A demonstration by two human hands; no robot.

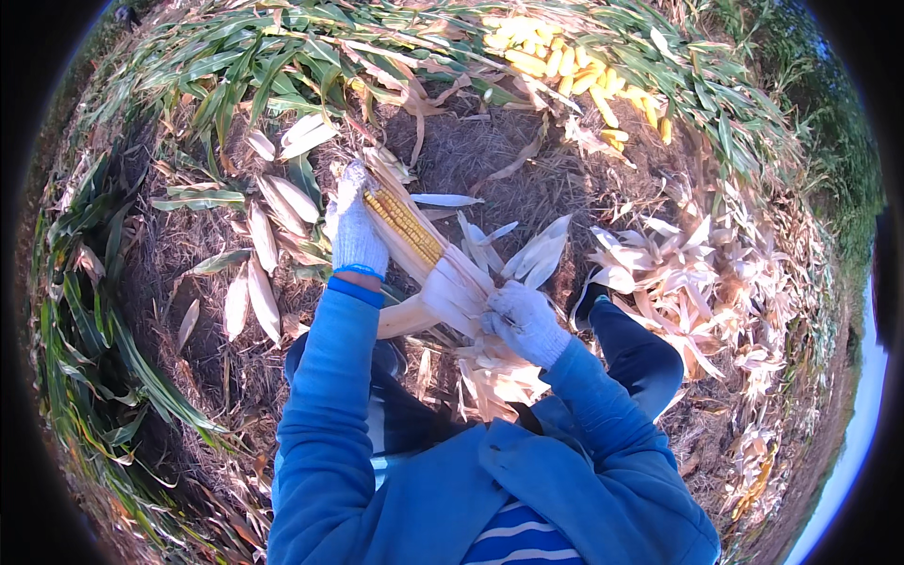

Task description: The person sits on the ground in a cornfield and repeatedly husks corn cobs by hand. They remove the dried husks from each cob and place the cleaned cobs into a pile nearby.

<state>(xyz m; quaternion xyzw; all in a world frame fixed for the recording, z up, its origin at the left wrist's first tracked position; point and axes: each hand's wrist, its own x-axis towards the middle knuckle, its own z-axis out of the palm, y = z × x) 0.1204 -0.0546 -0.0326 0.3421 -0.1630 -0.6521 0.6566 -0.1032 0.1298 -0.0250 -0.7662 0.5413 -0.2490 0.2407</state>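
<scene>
**Yellow-kernelled ear of corn (405,224) half out of its pale, papery husk (460,290)**

The ear lies just off centre toward eleven o'clock, slanting from eleven down toward five. The left hand in a white knitted glove (358,224) is wrapped around its upper part from the nine o'clock side, thumb pointing toward twelve, the blue-sleeved forearm rising from seven. The right hand in a matching white glove (524,322) is closed tightly on the gathered husk at the ear's lower end, back of the hand uppermost, knuckles toward ten, forearm coming from five.

The left fingers behind the ear are hidden, as are the right fingertips; the husk covers the ear's lower end. Around them, pale unpeeled ears (265,235) lie toward nine, and loose cream husks (692,287) at three. A heap of bright yellow peeled ears (565,64) sits at one, its farthest ears glare-washed and hard to separate.
</scene>
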